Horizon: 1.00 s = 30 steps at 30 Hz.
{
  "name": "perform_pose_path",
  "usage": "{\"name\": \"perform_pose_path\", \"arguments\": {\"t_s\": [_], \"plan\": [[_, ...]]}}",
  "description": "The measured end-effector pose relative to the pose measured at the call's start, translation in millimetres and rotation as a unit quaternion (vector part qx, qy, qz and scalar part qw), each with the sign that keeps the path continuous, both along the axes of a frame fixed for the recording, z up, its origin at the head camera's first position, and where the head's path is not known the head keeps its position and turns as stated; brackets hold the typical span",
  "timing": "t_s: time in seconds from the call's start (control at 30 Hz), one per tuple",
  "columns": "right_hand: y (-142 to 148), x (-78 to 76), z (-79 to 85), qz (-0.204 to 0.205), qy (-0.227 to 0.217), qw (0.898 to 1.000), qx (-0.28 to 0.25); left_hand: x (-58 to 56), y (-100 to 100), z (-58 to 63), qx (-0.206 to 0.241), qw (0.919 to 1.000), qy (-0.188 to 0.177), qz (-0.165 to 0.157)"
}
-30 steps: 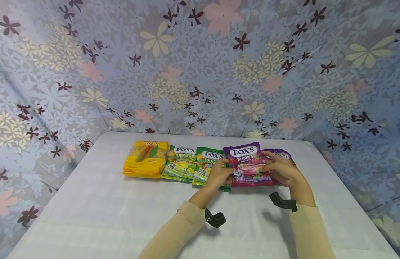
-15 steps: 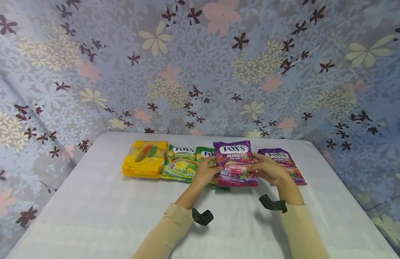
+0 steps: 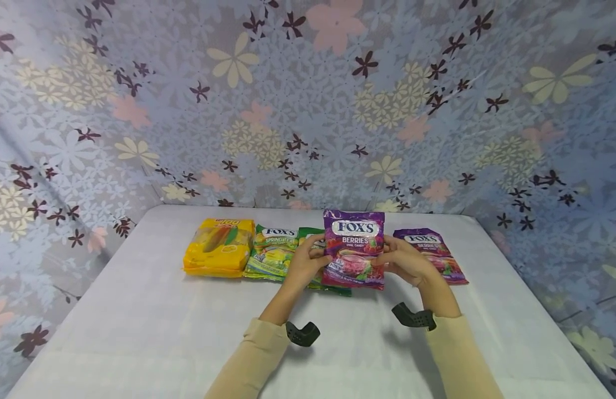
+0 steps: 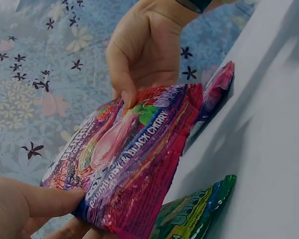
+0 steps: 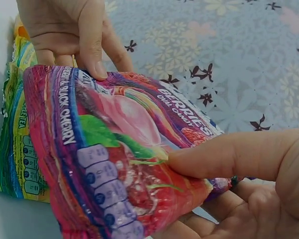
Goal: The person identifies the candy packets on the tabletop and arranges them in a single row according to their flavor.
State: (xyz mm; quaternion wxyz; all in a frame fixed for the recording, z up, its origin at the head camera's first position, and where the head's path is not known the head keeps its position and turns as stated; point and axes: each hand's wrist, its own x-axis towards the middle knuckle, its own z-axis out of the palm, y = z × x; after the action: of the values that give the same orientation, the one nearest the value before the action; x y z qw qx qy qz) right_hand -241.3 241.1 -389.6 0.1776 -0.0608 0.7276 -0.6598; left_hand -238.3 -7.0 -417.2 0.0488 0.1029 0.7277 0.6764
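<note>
A purple and pink bag of Fox's Berries candy [image 3: 355, 252] is held up between both hands, its printed front facing the head camera. My left hand [image 3: 306, 263] pinches its left edge, thumb on the front and fingers behind. On the opposite edge my right hand [image 3: 410, 263] pinches it the same way, as the right wrist view shows with the thumb [image 5: 214, 157] pressing the front. Behind the held bag, a green Fox's Spring Tea bag [image 3: 337, 289] is mostly hidden. A second Berries bag [image 3: 434, 255] lies to the right of my right hand.
Another green Spring Tea bag [image 3: 273, 252] lies left of my left hand, beside a plump yellow candy bag [image 3: 219, 247] at the row's left end. All rest toward the back of the white table [image 3: 188, 332]. A floral cloth backdrop [image 3: 308, 111] rises behind it.
Both hands have carried the held Berries bag leftward, away from the second Berries bag, which now shows fully. The held bag now covers more of the nearer green bag.
</note>
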Motion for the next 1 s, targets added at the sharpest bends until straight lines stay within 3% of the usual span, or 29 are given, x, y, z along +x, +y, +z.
{"name": "perform_pose_path", "arguments": {"t_s": [0.47,1.0], "plan": [[-2.8,6.1,8.5,-0.004,0.016,1.000,0.004,2.6,-0.6,7.5,-0.015,0.9997,0.019,-0.009],[-7.2,10.1,15.1,0.004,0.042,0.999,0.012,-1.8,-4.0,2.7,-0.023,0.9996,0.019,-0.001]]}}
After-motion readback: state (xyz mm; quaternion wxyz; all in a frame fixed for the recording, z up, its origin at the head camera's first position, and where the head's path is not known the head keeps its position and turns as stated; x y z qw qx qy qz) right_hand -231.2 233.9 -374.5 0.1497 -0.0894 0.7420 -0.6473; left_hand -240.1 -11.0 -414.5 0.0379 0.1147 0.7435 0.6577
